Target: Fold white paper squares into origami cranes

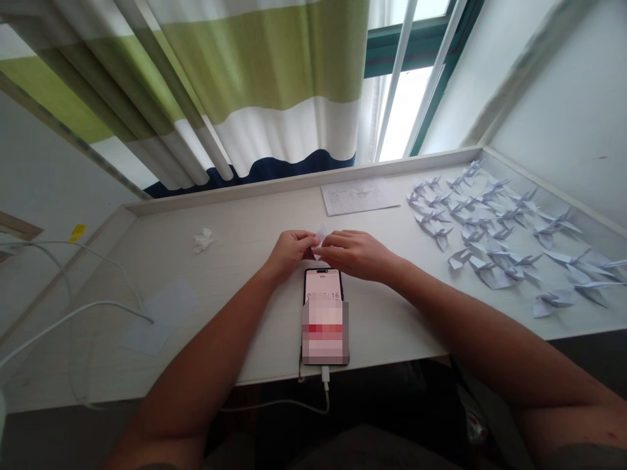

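Note:
Between my two hands is a small piece of folded white paper, its pointed tip sticking up above the fingers. My left hand pinches it from the left side. From the right, my right hand closes its fingers on the same paper and covers much of it. Just below the hands lies a phone with a lit screen, partly blurred out. Many folded paper cranes are spread over the right part of the white desk.
A printed sheet lies near the desk's back edge. At the left are a crumpled tissue, pale paper sheets and white cables. A charging cable hangs from the phone over the front edge. Behind is a striped curtain.

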A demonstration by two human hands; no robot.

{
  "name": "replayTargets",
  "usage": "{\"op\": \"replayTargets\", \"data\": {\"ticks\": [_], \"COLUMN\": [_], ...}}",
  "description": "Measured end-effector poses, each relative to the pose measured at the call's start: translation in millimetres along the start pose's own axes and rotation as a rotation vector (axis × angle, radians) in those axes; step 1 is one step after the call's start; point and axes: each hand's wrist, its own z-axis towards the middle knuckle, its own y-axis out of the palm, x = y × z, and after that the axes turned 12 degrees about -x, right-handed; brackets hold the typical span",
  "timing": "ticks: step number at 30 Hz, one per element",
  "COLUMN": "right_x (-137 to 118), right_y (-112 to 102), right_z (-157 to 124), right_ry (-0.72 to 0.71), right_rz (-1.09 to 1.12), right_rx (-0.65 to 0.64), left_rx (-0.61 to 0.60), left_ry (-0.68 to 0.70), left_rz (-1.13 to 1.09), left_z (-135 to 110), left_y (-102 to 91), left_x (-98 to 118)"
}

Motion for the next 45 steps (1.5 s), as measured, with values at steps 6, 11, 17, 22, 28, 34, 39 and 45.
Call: {"op": "replayTargets", "data": {"ticks": [6,11,17,22,28,34,39,45], "right_x": [0.3,-2.1,-1.5,-2.2,-4.4,-9.3,-10.6,-9.7], "right_y": [0.1,0.1,4.7,6.7,4.7,8.6,9.0,9.1], "right_z": [-1.1,-2.1,-3.9,-2.1,-0.5,3.8,4.1,4.4], "right_ry": [0.060,0.118,0.174,0.248,0.264,0.237,0.332,0.358], "right_rz": [0.094,0.306,0.595,0.784,0.768,0.345,0.327,0.321], "right_rx": [-0.091,-0.090,0.021,0.117,0.217,0.098,0.028,0.035], "left_rx": [0.028,0.014,0.007,0.010,0.033,0.101,0.157,0.134], "left_ry": [0.040,0.073,0.064,0.047,0.030,-0.007,-0.003,0.012], "left_rz": [0.138,0.204,0.194,0.173,0.117,0.082,0.099,0.135], "left_z": [-0.1,-1.1,-1.2,-1.7,-3.3,-4.2,-2.5,-3.9], "left_y": [1.8,1.2,0.4,1.1,3.7,5.4,7.0,10.7], "left_x": [-0.4,-1.1,-3.7,-2.7,1.5,2.2,-0.1,0.6]}}
